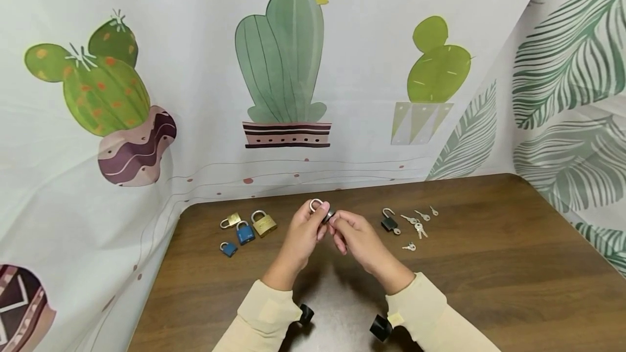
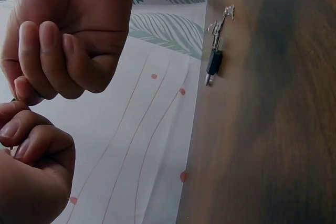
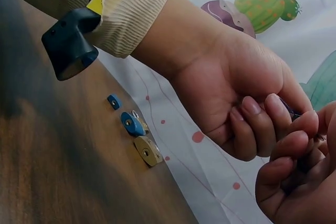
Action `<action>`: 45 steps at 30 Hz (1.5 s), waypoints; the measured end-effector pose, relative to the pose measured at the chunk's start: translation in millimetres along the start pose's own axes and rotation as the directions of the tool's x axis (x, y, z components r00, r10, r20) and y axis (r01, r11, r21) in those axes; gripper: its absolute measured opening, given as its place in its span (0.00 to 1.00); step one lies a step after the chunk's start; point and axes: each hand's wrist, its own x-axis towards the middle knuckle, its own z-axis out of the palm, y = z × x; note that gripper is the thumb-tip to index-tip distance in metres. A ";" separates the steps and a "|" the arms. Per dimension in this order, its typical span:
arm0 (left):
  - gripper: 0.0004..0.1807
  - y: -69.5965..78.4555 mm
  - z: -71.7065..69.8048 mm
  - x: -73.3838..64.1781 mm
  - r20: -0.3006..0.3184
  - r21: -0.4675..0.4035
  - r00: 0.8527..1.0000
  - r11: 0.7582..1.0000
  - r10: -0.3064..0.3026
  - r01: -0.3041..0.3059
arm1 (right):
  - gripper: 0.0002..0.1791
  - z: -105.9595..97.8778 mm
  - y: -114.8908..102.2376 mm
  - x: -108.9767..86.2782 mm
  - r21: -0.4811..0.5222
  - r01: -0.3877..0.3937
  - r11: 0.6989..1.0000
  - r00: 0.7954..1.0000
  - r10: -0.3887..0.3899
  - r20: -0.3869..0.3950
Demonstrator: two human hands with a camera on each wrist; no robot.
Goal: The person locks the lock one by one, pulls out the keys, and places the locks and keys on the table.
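Between the hands, in the head view, is a small padlock (image 1: 328, 215) with a dark body and a silver shackle (image 1: 315, 205). My left hand (image 1: 301, 235) grips its body, thumb on top, the shackle pointing up and left. At the lock's lower end my right hand (image 1: 361, 239) pinches with thumb and index finger; whatever lies between those fingertips is hidden. In the left wrist view the right hand (image 2: 73, 35) is above and the left hand (image 2: 39, 166) below. Only a dark sliver of the lock shows between the hands in the right wrist view.
Left on the wooden table (image 1: 210, 287) lie two brass padlocks, one larger (image 1: 264, 225) and one smaller (image 1: 231, 220), and two blue padlocks (image 1: 245, 233). Right of the hands lies a black padlock (image 1: 389, 224) with its shackle raised and a key at its base, beside several silver keys (image 1: 420, 228).
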 end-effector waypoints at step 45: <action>0.12 -5.3 5.6 -0.7 0.039 -0.089 0.999 0.996 -0.027 0.030 | 0.14 -15.9 1.3 3.2 0.027 0.070 0.997 0.997 -0.071 0.018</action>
